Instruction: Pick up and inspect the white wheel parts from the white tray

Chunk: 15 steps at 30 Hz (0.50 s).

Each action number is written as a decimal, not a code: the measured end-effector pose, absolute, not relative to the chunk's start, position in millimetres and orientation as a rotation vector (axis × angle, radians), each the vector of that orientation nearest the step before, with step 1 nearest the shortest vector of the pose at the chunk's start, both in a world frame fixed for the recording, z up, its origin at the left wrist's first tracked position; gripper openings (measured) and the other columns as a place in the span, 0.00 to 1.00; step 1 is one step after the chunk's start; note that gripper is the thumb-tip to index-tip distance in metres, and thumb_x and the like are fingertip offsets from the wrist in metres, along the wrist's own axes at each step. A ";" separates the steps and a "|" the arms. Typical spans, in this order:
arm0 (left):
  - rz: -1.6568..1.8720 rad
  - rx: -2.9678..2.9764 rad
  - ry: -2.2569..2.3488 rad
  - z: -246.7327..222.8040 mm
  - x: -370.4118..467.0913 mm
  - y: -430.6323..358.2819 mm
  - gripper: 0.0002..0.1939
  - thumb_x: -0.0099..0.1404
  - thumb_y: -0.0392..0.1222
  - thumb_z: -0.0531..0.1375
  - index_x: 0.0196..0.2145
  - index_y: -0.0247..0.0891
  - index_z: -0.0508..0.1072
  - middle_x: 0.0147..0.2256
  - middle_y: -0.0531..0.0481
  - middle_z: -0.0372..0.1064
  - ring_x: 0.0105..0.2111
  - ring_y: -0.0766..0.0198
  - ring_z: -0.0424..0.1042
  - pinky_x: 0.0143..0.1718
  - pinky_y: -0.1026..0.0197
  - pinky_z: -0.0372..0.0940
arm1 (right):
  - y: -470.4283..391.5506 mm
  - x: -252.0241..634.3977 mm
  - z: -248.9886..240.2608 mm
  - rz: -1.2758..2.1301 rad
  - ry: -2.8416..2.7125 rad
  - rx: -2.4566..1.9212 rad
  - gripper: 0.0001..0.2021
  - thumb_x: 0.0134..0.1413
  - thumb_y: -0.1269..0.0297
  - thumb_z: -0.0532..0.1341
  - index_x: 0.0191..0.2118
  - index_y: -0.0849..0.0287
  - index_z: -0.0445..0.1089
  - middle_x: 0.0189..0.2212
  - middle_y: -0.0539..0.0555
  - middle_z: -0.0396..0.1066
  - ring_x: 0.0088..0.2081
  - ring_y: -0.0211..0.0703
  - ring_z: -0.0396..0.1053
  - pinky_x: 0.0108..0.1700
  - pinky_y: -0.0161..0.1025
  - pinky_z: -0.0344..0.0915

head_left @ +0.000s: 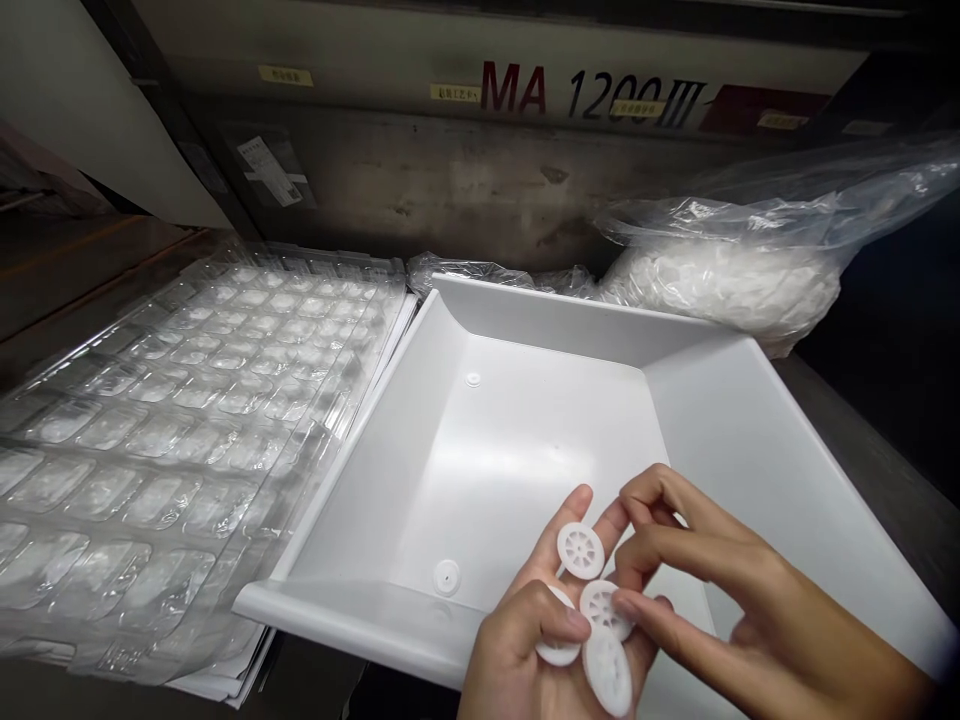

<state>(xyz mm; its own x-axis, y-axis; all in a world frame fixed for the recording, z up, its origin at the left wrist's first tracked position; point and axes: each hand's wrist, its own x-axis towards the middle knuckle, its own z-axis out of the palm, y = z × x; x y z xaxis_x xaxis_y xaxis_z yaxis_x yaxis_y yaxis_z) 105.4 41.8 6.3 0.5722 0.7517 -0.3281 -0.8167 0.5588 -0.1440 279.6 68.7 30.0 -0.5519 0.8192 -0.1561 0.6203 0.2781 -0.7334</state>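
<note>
White plastic wheels: four small spoked discs (592, 610) lie clustered on the fingers of my left hand, near and right of centre; one rests at my fingertips, two overlap in the middle, one sits lowest toward my palm

My left hand (536, 640): palm up, fingers loosely cupped and holding the discs; my thumb presses down on the near-left disc

My right hand (720, 600): reaching in from the right, fingers narrowed to a pinch; my fingertips touch the middle disc on my left hand

White bin (675, 400): a shallow plastic tray with sloping walls, lying under both my hands and stretching to the far side; its floor shows two small round moulded marks

Clear blister trays (172, 430): a stack of see-through sheets with rows of rectangular pockets, on the left, just beside the bin

Plastic bag (742, 280): clear, crumpled, packed with white parts, at the far right behind the bin

Machine panel (480, 90): grey, worn metal along the far side; lettering reads MA 1200 III
</note>
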 end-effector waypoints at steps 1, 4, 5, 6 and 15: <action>0.940 -0.288 0.245 6.5 105.8 42.1 0.37 0.52 0.24 0.52 0.61 0.34 0.58 0.60 0.44 0.63 0.58 0.57 0.65 0.63 0.54 0.53 | 69.2 281.1 31.4 1.118 -2.271 -1.334 0.04 0.63 0.61 0.56 0.36 0.50 0.66 0.42 0.50 0.58 0.43 0.35 0.62 0.45 0.33 0.64; 0.982 -0.292 0.258 9.0 107.2 43.2 0.37 0.51 0.25 0.53 0.61 0.31 0.59 0.58 0.41 0.65 0.60 0.50 0.62 0.64 0.50 0.52 | 73.9 284.9 35.7 1.043 -2.182 -1.407 0.05 0.62 0.59 0.58 0.35 0.51 0.67 0.39 0.50 0.60 0.38 0.35 0.62 0.37 0.32 0.64; 0.996 -0.304 0.263 10.4 107.3 43.5 0.38 0.50 0.25 0.53 0.61 0.30 0.59 0.57 0.40 0.66 0.60 0.48 0.62 0.64 0.49 0.53 | 76.0 284.9 36.5 1.027 -2.155 -1.446 0.06 0.61 0.58 0.58 0.35 0.51 0.67 0.38 0.51 0.60 0.36 0.35 0.62 0.34 0.32 0.63; 1.005 -0.316 0.268 11.8 107.3 43.9 0.38 0.50 0.25 0.53 0.61 0.28 0.58 0.57 0.38 0.67 0.59 0.46 0.63 0.63 0.49 0.55 | 78.1 283.6 36.8 1.006 -2.137 -1.453 0.06 0.61 0.57 0.58 0.35 0.51 0.68 0.37 0.51 0.61 0.35 0.36 0.62 0.31 0.33 0.63; 1.093 0.054 0.494 10.5 120.5 37.4 0.33 0.63 0.42 0.53 0.65 0.36 0.56 0.61 0.45 0.61 0.63 0.52 0.58 0.65 0.52 0.51 | 59.5 242.8 10.2 0.952 -1.840 -1.290 0.18 0.57 0.46 0.58 0.49 0.45 0.72 0.44 0.57 0.69 0.52 0.53 0.65 0.49 0.48 0.69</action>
